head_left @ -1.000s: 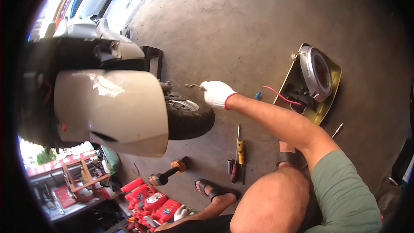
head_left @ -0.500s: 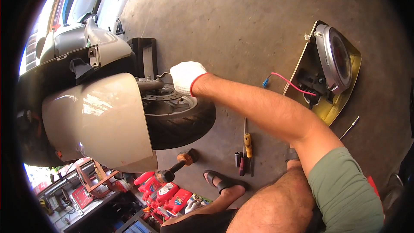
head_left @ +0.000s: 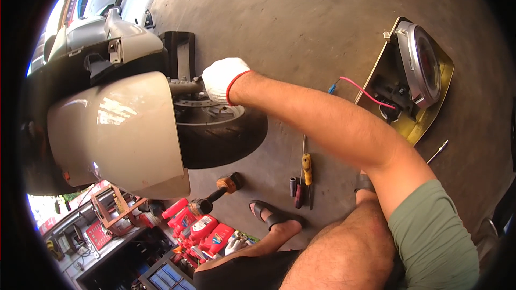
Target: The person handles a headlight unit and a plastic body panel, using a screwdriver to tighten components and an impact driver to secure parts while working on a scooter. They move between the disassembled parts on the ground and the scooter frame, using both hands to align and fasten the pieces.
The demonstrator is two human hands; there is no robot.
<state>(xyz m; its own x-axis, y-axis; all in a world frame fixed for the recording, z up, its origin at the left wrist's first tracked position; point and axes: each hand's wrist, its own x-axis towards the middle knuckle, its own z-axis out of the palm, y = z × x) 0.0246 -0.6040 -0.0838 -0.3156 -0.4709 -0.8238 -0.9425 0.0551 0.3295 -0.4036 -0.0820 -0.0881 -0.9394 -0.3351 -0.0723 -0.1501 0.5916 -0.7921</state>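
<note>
My right hand (head_left: 223,80), in a white knit glove with a red cuff, is closed beside the front fork (head_left: 185,87) of a beige scooter lying with its wheel toward me. In its fist is a bent metal wrench, now mostly hidden by the glove. Just below the hand are the brake disc (head_left: 192,103) and the black front tyre (head_left: 226,142). The pale front fender panel (head_left: 137,134) covers the wheel's left side. My left hand is not visible.
On the floor lie a yellow-handled screwdriver (head_left: 307,169), a red-handled one (head_left: 299,198), a socket (head_left: 293,187) and an orange-black impact wrench (head_left: 217,193). To the right rests a headlight (head_left: 422,67) in its panel. Red bottles (head_left: 203,227) stand at lower left.
My right hand has moved closer to the fork, and the wrench end that showed left of the glove is now mostly covered. The whole view has shifted slightly.
</note>
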